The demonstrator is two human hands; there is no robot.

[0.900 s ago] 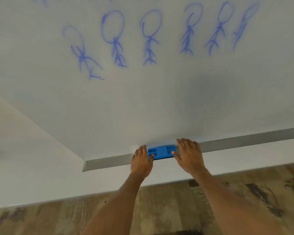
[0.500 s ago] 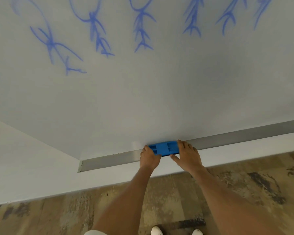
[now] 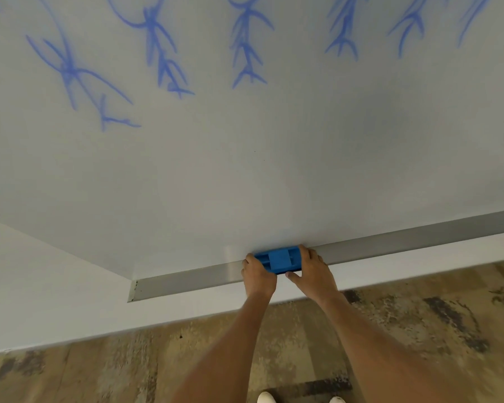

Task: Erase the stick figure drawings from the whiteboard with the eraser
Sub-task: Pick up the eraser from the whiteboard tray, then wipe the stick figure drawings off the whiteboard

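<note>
Left hand: I see my left hand (image 3: pixel 258 276) wrapped over the left end of the eraser (image 3: pixel 278 260), fingers curled onto it.
Right hand: my right hand (image 3: pixel 312 269) clasps the right end, thumb tucked under the front edge (both hands grip at once).
Eraser: blue, lying along the grey tray (image 3: pixel 186 282) at the whiteboard's lower edge.
Whiteboard: the whiteboard (image 3: pixel 245 170) carries blue stick figures (image 3: pixel 246 45) across its top, well apart from the eraser, heads cut off by the frame.
Floor: mottled brown floor (image 3: pixel 128 370) below, white shoe tips (image 3: pixel 266 397) at the bottom edge.
</note>
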